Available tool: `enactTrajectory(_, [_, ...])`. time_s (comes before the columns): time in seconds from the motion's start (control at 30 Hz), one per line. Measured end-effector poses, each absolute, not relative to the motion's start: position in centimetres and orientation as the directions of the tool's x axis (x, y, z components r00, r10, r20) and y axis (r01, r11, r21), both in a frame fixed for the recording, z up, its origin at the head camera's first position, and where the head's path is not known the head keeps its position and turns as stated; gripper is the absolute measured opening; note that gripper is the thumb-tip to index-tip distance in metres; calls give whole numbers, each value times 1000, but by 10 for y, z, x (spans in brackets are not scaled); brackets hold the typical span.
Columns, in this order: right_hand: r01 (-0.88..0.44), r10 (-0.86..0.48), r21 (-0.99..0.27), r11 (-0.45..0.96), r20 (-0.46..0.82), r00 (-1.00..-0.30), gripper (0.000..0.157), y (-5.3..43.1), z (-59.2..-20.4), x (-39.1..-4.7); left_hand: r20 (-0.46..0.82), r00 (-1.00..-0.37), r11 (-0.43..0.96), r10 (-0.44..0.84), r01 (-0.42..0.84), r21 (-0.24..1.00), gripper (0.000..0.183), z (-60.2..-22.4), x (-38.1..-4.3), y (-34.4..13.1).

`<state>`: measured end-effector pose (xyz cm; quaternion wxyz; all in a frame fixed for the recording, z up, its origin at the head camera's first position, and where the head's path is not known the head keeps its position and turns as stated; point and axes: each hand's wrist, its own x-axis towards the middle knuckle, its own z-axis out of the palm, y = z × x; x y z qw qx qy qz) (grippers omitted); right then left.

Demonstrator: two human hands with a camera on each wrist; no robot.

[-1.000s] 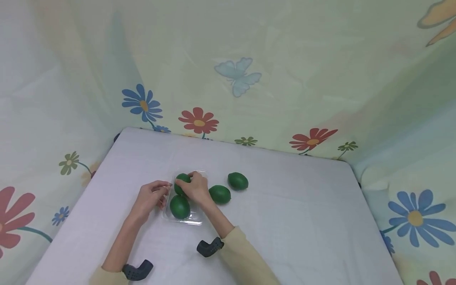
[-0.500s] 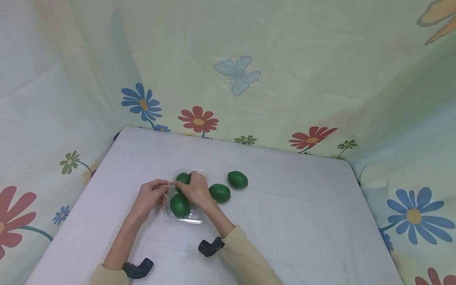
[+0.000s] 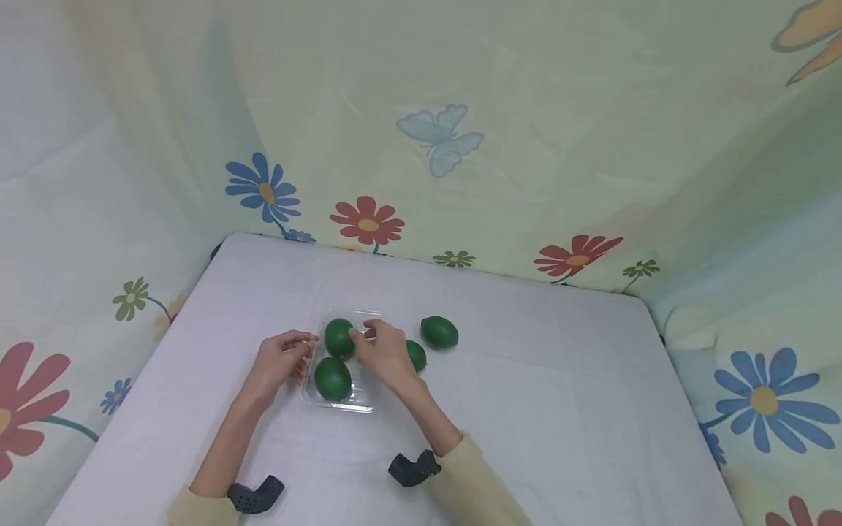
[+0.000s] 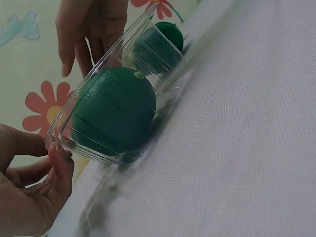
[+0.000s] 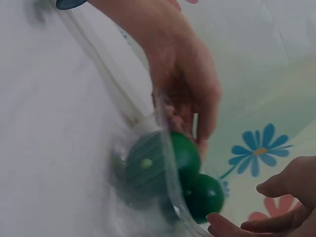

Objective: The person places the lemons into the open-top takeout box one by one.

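A clear plastic box (image 3: 358,408) lies on the cloth, with two green limes inside: a far lime (image 3: 339,337) and a near lime (image 3: 332,379). My left hand (image 3: 276,363) pinches the box's left rim between thumb and fingers, as the left wrist view shows with the thin clear edge (image 4: 53,139). Over the right side of the box hovers my right hand (image 3: 388,354), its fingers loosely bent and holding nothing. In the right wrist view that right hand (image 5: 281,202) is apart from the lime (image 5: 205,197) beside it.
Right of the box, a lime (image 3: 416,356) lies partly hidden behind my right hand. Another lime (image 3: 439,332) sits farther back. White cloth covers the table (image 3: 559,394), and a flowered curtain (image 3: 316,109) hangs behind and at both sides.
My right hand has let go of the far lime in the box and drawn back to the right. My left hand stays on the rim.
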<state>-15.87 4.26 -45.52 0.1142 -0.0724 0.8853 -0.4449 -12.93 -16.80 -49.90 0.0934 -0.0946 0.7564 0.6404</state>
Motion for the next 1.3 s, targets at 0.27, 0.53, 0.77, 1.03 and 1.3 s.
enactTrajectory(0.27, [-67,-192,-886,458,-26,-981,35,96,-442,-148,-274,-961,160,-29,-275,948,35,-498,-129,-167])
enactTrajectory(0.53, [1,-77,-903,429,-38,-996,36,157,-446,-149,-275,-961,152,-21,-275,949,36,-496,-128,-168])
enactTrajectory(0.77, [90,28,-900,425,-87,-996,40,194,-462,-161,-280,-960,139,-14,-279,950,36,-495,-127,-169])
enactTrajectory(1.03, [82,49,-861,502,-67,-997,40,205,-479,-170,-277,-961,143,-18,-277,950,35,-497,-127,-168])
enactTrajectory(1.3, [73,-5,-877,476,-86,-996,53,209,-498,-181,-275,-961,145,-22,-275,951,34,-498,-128,-168])
